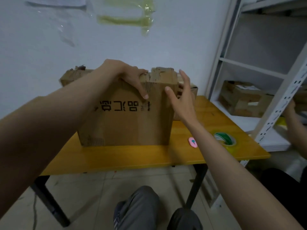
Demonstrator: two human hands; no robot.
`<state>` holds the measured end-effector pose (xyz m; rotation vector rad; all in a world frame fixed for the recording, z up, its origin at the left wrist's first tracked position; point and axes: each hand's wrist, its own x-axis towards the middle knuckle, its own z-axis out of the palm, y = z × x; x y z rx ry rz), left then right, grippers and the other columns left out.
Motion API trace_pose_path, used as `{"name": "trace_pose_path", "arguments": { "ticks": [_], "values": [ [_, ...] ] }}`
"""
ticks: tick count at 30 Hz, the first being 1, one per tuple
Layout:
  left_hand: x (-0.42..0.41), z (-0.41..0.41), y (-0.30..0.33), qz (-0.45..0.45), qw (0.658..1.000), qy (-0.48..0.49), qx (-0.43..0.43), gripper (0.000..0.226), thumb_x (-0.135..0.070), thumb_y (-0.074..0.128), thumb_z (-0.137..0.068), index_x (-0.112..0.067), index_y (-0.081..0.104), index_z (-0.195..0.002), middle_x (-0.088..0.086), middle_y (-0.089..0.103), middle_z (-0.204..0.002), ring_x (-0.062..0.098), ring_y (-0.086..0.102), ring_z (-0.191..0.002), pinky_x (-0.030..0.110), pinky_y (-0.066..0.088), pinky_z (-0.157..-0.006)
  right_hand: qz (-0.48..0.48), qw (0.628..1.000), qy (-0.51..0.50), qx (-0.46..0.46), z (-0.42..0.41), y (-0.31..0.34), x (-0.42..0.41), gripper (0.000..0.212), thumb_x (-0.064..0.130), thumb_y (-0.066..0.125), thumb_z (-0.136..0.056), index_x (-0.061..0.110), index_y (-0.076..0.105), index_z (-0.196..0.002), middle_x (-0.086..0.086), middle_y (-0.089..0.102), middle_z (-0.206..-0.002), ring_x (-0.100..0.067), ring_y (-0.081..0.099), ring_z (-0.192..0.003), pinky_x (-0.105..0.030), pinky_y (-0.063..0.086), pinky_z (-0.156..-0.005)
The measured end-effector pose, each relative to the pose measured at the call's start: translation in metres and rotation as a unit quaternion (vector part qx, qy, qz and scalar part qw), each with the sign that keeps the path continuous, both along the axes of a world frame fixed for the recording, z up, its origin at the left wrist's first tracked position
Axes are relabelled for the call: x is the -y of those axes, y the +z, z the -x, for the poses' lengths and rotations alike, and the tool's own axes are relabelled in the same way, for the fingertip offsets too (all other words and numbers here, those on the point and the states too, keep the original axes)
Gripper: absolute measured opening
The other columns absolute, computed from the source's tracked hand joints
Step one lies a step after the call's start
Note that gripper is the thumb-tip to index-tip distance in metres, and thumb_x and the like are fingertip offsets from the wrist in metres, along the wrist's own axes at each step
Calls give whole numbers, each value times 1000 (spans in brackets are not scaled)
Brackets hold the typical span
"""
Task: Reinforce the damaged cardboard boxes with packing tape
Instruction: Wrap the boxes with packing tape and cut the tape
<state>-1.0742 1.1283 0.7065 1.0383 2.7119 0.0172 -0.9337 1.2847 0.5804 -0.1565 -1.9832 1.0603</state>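
Observation:
A brown cardboard box (123,123) with black printed characters stands on the yellow table (149,156); its top right corner is torn and ragged. My left hand (132,78) rests on the box's top edge, thumb pressed down its front face. My right hand (181,95) is at the box's right corner with fingers spread and straight, holding nothing; contact with the box is unclear. A roll of packing tape (225,139) with a green core lies on the table to the right, beside a small pink cutter (192,142).
Another worn cardboard box (73,77) sits behind the first, against the white wall. Grey metal shelving (249,68) holding cartons stands at the right. Another person's hand (289,107) grips a shelf post. My knees are below the table's front edge.

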Motion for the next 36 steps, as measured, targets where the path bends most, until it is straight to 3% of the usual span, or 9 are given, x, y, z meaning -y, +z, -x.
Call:
{"name": "trace_pose_path", "arguments": {
  "ticks": [3, 6, 9, 12, 16, 20, 26, 31, 36],
  "values": [
    [-9, 5, -8, -30, 999, 8, -18, 143, -84, 70, -53, -33, -8, -161, 2, 8, -170, 32, 17, -154, 53, 22, -124, 22, 988, -116, 95, -22, -15, -36, 43, 33, 55, -102, 17, 47, -141, 11, 60, -110, -22, 60, -113, -35, 50, -91],
    [-12, 0, -15, -81, 991, -33, -99, 145, -99, 51, -54, -25, -11, -161, 5, 3, -171, 29, 10, -156, 53, 10, -126, 27, 928, -203, 310, -55, -48, -88, 45, 42, 61, -97, 9, 57, -128, -11, 63, -125, -33, 57, -120, -42, 47, -95],
    [-19, -17, -33, -163, 965, -72, -194, 127, -97, 32, -68, -21, -5, -163, 5, -5, -171, 28, -2, -157, 55, -2, -125, -16, 854, -244, 460, -86, -82, -116, 58, 65, 63, -87, 10, 59, -105, -16, 67, -118, -37, 61, -110, -47, 49, -93],
    [-32, -38, -54, -328, 903, -127, -245, 91, -77, 36, -93, -20, 18, -161, 6, 8, -170, 27, 2, -157, 53, -1, -126, -73, 818, -257, 509, -103, -113, -119, 48, 52, 66, -91, 12, 58, -115, -13, 63, -126, -35, 51, -128, -48, 30, -116],
    [-48, -70, -78, -444, 823, -185, -301, 50, -46, 55, -98, -15, 52, -137, 11, 40, -153, 28, 27, -149, 47, 17, -125, -125, 840, -290, 442, -112, -133, -111, 39, 26, 71, -92, 11, 62, -127, -13, 63, -133, -32, 47, -136, -48, 10, -125],
    [-61, -102, -106, -478, 786, -252, -299, 23, -26, 64, -95, -10, 66, -112, 11, 56, -127, 23, 48, -125, 36, 38, -109, -11, 909, -285, 303, -117, -130, -97, 52, 23, 72, -94, 6, 54, -140, -15, 57, -142, -33, 43, -140, -52, 14, -125],
    [-75, -115, -141, -422, 869, -247, -80, 29, -19, 56, -103, -15, 66, -129, 0, 59, -130, 10, 55, -117, 15, 37, -95, 98, 979, -137, 116, -124, -120, -59, 30, 27, 71, -95, 15, 58, -118, -7, 65, -113, -22, 60, -106, -46, 51, -92],
    [-73, -110, -157, -404, 882, -238, -40, 35, -20, 52, -106, -12, 61, -139, 2, 56, -142, 15, 53, -127, 22, 43, -102, 84, 994, -43, 61, -122, -115, -24, 23, 24, 72, -93, 14, 58, -108, 2, 64, -93, -12, 59, -85, -29, 48, -76],
    [-59, -112, -164, -425, 875, -231, -29, 32, -22, 62, -101, -15, 67, -132, -6, 59, -124, -4, 54, -97, 5, 40, -84, 91, 995, 2, 48, -112, -118, -4, 21, 12, 72, -94, 12, 58, -110, 5, 62, -91, -2, 55, -79, -15, 42, -70]
  ]
}}
